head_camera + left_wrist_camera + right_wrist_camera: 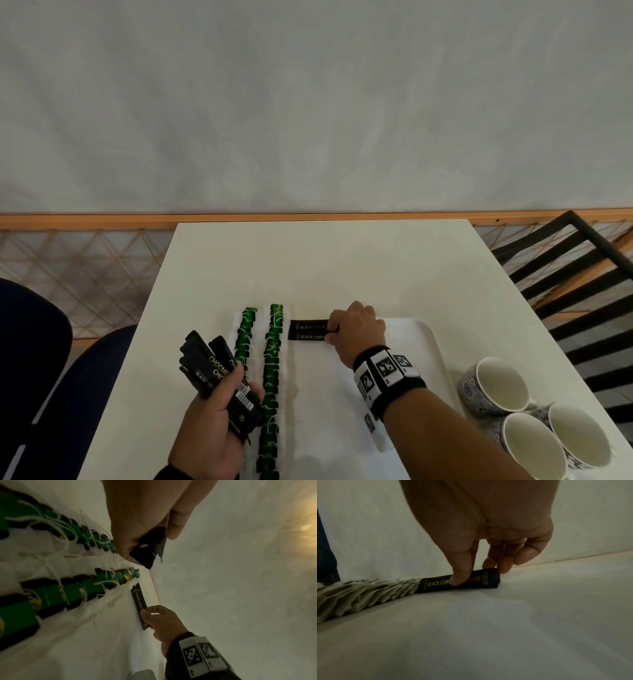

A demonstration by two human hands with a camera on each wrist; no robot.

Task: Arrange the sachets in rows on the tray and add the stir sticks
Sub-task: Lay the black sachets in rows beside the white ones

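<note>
A white tray [412,330] lies on the white table [322,260]. Two rows of green tea sachets [272,377] run down its left part, also seen in the left wrist view [51,592]. Right of them lie two black coffee sachets [306,331] side by side. My right hand [330,334] pinches the right end of the nearer one [436,583] between thumb and fingers [460,574]. My left hand [239,394] hovers at the tray's left edge and grips a fanned bundle of black sachets [212,370], whose ends show as the bundle [149,547]. No stir sticks are in view.
Three white-lined patterned cups [496,387] stand on the table to the right of the tray. A black slatted chair [582,274] stands beyond the table's right edge, a dark blue seat [34,342] at the left. A wall rises behind the table.
</note>
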